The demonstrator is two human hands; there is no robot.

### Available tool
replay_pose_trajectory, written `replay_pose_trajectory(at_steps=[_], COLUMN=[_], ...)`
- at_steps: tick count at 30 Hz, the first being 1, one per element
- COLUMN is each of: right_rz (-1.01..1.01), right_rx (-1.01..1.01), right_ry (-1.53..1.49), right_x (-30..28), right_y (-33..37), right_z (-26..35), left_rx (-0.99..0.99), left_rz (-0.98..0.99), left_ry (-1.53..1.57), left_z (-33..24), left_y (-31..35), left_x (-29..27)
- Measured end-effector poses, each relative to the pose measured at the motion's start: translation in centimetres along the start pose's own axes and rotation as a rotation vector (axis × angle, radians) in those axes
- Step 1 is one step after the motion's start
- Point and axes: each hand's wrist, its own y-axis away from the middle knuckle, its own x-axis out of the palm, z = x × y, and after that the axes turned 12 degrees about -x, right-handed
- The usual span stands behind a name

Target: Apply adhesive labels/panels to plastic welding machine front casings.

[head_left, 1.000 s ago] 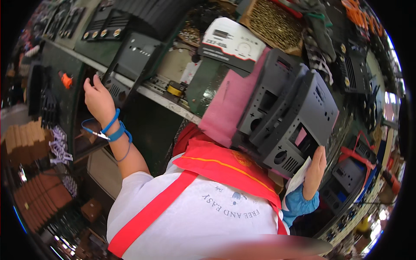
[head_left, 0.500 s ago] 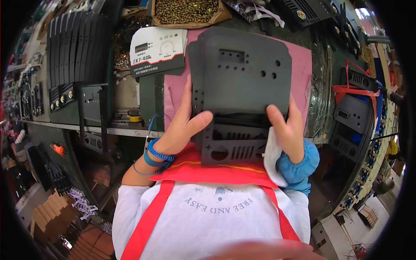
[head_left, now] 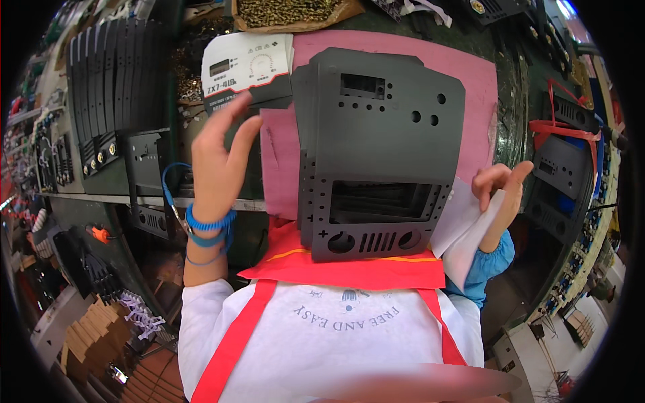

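A stack of dark grey metal panels [head_left: 386, 148] rests at the table's front edge, against my red apron [head_left: 363, 272]. The top panel has a large rectangular cutout, slots and round holes. My left hand [head_left: 222, 158] is off the panels to their left, thumb and fingers apart, holding nothing. Its fingertips reach the lower edge of a stack of white, red and black printed label sheets [head_left: 245, 60]. My right hand [head_left: 500, 191] is right of the panels, fingers bent around a white cloth [head_left: 470, 232] that hangs beside the stack. A blue coiled wristband [head_left: 210, 218] circles my left wrist.
Pink sheeting [head_left: 480, 87] covers the table under the panels. A box of small brass-coloured fasteners [head_left: 289, 12] stands at the back. Curved dark panels [head_left: 111, 74] line up at the left. More panels [head_left: 561, 171] with red tape stand at the right.
Both hands have let go of the panel stack. My left hand has moved up and left to the label sheets; my right hand has moved right with the cloth.
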Motion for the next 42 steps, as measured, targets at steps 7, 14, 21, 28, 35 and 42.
replay_pose_trajectory(at_steps=[7, 14, 21, 28, 35, 42], right_rz=[0.123, 0.103, 0.237, -0.091, -0.01, 0.156], right_rx=[-0.01, -0.201, -0.105, -0.763, -0.7, -0.642], right_ry=[-0.472, 0.096, 0.136, 0.243, -0.234, -0.048], right_x=[-1.6, -1.3, 0.5, -2.1, 2.9, 6.5], right_y=[-0.8, -1.1, 2.6, -1.7, -0.8, 0.1], right_z=[1.5, -0.1, -5.1, -0.7, 8.7, 10.9], left_rx=[0.53, 0.271, 0.311, 0.506, 0.345, -0.165], left_rz=[-0.066, -0.39, -0.862, -0.976, -0.076, 1.039], left_ry=[-0.553, -0.506, -0.314, 0.477, 0.492, 1.213], left_z=[3.2, 0.3, -1.1, -8.0, -10.8, -13.6], left_y=[-5.1, -2.8, -1.8, 3.6, 7.3, 7.2], left_x=[-0.3, -1.0, -0.6, -0.5, 1.6, 3.2])
